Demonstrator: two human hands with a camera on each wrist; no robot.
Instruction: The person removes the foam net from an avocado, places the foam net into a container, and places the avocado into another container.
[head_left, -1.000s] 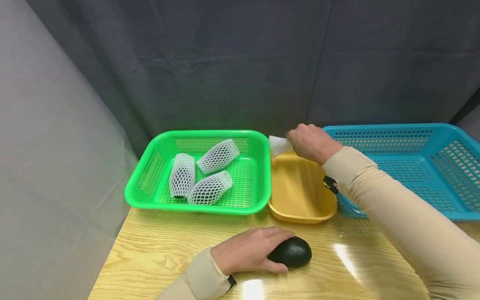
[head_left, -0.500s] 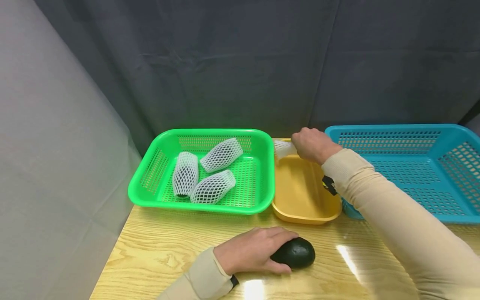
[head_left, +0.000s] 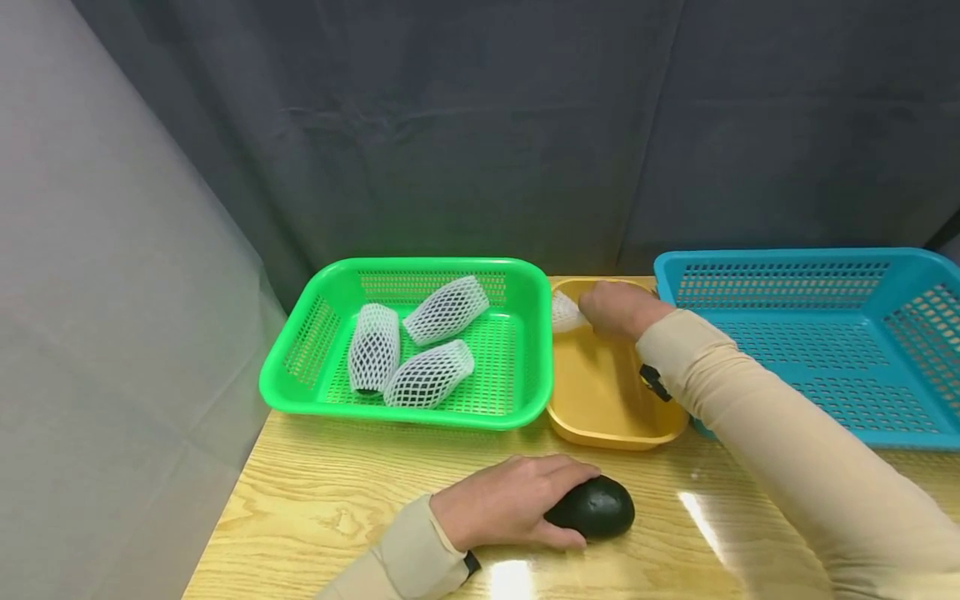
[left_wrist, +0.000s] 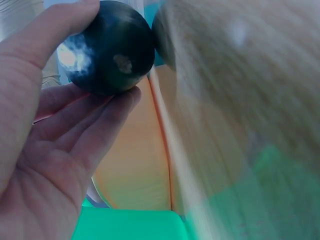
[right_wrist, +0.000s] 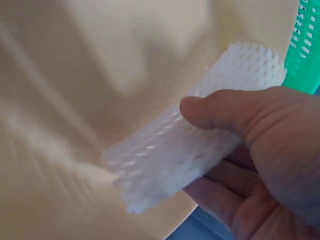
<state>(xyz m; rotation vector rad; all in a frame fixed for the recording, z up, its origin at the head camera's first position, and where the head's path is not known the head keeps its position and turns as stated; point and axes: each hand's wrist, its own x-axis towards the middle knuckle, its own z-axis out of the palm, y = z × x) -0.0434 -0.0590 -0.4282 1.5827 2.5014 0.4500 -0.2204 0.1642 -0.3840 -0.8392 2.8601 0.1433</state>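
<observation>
On the wooden table, my left hand [head_left: 513,504] holds a glossy dark green avocado [head_left: 597,508], thumb on one side and fingers on the other. The left wrist view shows the round end of the avocado [left_wrist: 112,50] with a small brown scar. My right hand [head_left: 615,308] is low inside the orange tray [head_left: 603,400], near its back. Between thumb and fingers it pinches a white foam net sleeve [right_wrist: 165,145], flattened and with nothing visible inside. In the green basket [head_left: 405,419] lie several dark fruits in white foam nets [head_left: 429,375].
To the right of the orange tray stands a blue basket [head_left: 810,342]. The green basket borders the tray's left side. Behind everything hangs a dark curtain [head_left: 465,142], and a pale sheet [head_left: 135,317] covers the left side. The wooden table [head_left: 322,475] extends in front.
My right hand has lowered the foam net sleeve from above the orange tray's back rim down into the tray. The left hand keeps its hold on the avocado. The view has shifted slightly.
</observation>
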